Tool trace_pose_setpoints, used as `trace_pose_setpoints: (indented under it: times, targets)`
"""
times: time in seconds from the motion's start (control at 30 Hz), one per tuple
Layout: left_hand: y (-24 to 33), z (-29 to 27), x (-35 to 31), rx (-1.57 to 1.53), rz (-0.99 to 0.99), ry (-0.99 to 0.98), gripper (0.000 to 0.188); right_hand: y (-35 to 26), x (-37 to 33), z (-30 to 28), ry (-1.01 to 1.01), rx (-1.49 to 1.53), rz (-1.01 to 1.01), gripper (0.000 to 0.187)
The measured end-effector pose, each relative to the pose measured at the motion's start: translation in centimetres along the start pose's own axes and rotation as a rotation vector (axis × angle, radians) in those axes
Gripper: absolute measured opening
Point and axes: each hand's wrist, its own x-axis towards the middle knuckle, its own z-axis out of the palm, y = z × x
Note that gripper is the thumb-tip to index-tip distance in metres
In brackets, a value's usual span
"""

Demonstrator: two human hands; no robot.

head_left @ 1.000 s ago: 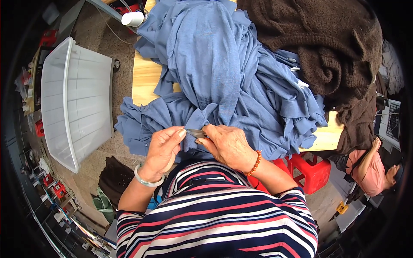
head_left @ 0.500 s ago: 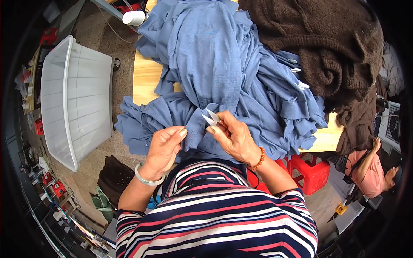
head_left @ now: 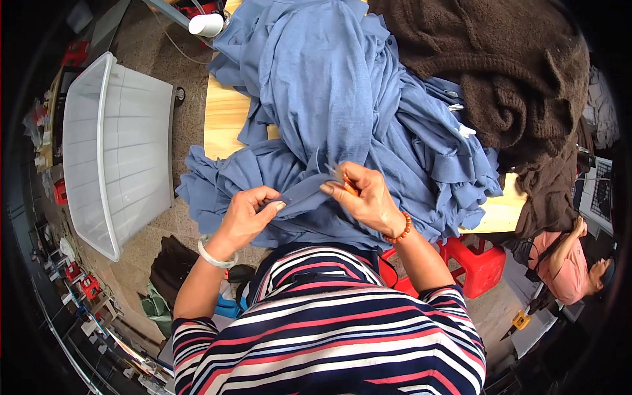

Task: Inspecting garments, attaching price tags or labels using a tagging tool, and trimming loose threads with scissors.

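The left hand point(head_left: 249, 214) pinches the left end of a blue band point(head_left: 305, 193) of cloth, thumb and forefinger closed together on it; the right hand point(head_left: 368, 201) has its thumb and forefinger near the band's other end and also holds a pair of snips point(head_left: 351, 187) with orange on the handle, its fingers curled closed around them. The band is raised between the two hands, in front of the person's striped top point(head_left: 316, 289) and over the near side of the blue garments point(head_left: 316, 99); its long axis runs mostly sideways, climbing gently from the left hand to the right hand. The snips lie aslant, their long axis running from the right palm toward the upper left; the blades point away from the person and a little to the left, too blurred to tell how far they are parted.

The blue garments lie heaped on a wooden desk point(head_left: 222, 125); brown knitwear point(head_left: 487, 59) is piled just beside them on the right; a white bin point(head_left: 135, 158) stands to the left of the desk, a red stool point(head_left: 471, 266) near its right corner; a co-worker in a pink top point(head_left: 561, 268) is farther right.
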Motion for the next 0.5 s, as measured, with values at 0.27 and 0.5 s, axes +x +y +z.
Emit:
trace_pose_setpoints:
  times: [0.27, 0.5]
  targets:
    - [0.7, 1.7, 0.0, -0.431, 0.074, -0.013, 0.011, 0.4, 1.2, 0.1, 0.095, -0.13, 0.028, 0.022]
    - [0.4, 2.2, -0.2, -0.561, 0.076, 0.072, 0.011, -2.7, -1.1, 1.0, 0.094, -0.411, -0.275, 0.033]
